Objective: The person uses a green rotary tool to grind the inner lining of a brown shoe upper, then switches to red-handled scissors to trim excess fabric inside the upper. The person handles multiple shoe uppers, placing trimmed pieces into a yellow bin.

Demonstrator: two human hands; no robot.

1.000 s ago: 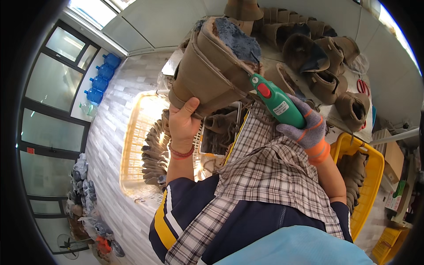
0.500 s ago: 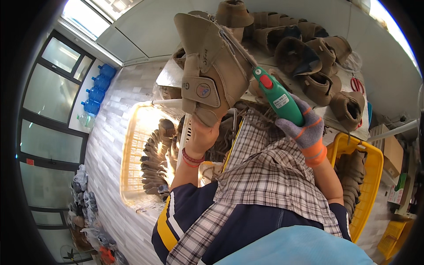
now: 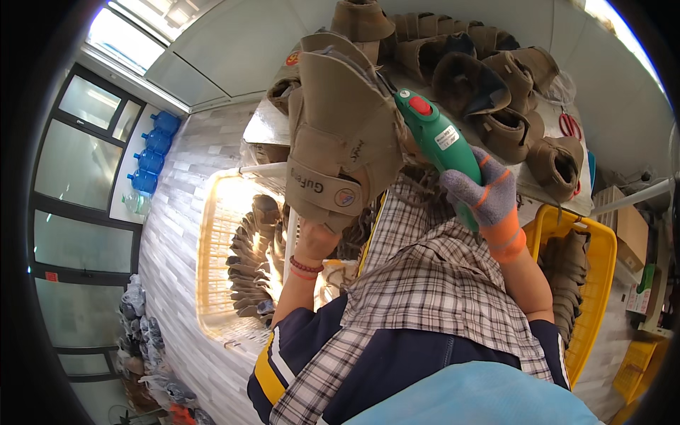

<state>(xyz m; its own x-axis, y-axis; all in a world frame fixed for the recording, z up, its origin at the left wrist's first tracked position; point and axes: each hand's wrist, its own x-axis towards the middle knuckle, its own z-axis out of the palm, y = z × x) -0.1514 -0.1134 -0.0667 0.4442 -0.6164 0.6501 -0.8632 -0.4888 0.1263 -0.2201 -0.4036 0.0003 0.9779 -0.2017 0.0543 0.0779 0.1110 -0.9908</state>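
Left grip (image 3: 316,241) held the shoe upper (image 3: 346,131) from below, raised by the worktop's (image 3: 528,180) left edge, while the right grip (image 3: 485,190) clasped the green tool (image 3: 440,138). I saw the upper turned strap (image 3: 322,185) outward since a second earlier, apparently offering the tool's tip fresh rim.

The fingers of the left hand (image 3: 316,242) are largely hidden behind the brown shoe upper (image 3: 333,134), and their exact placement cannot be determined. The tip of the green hand tool (image 3: 427,127) is lost against the upper's edge; part of its handle is covered by the gloved right hand (image 3: 485,190). The fine print on the label (image 3: 447,138) is too small to be made out. The pale blue cloth (image 3: 482,397) and a fan (image 3: 125,416) are cut off by the lower edge, the topmost shoe (image 3: 363,21) by the upper one.
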